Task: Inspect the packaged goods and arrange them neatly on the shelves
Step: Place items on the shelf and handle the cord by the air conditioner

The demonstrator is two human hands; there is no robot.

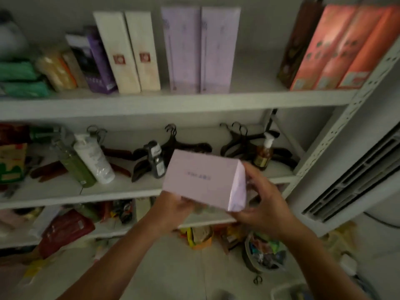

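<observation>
I hold a pale lilac box [201, 176] in front of the middle shelf, tilted with one long face up and small blue print on it. My left hand [173, 210] grips its lower left edge from beneath. My right hand [263, 200] holds its right end, fingers curled round the folded flap. Two matching lilac boxes [200, 50] stand upright on the upper shelf [173, 102], with a gap to their right.
Upper shelf also carries cream boxes [127, 53], a purple box [95, 61], green packs [19, 79] and orange boxes [337, 48]. Middle shelf holds bottles [91, 161] and black hangers [186, 146]. Packets litter the lowest shelf and floor. An air conditioner unit [355, 176] stands right.
</observation>
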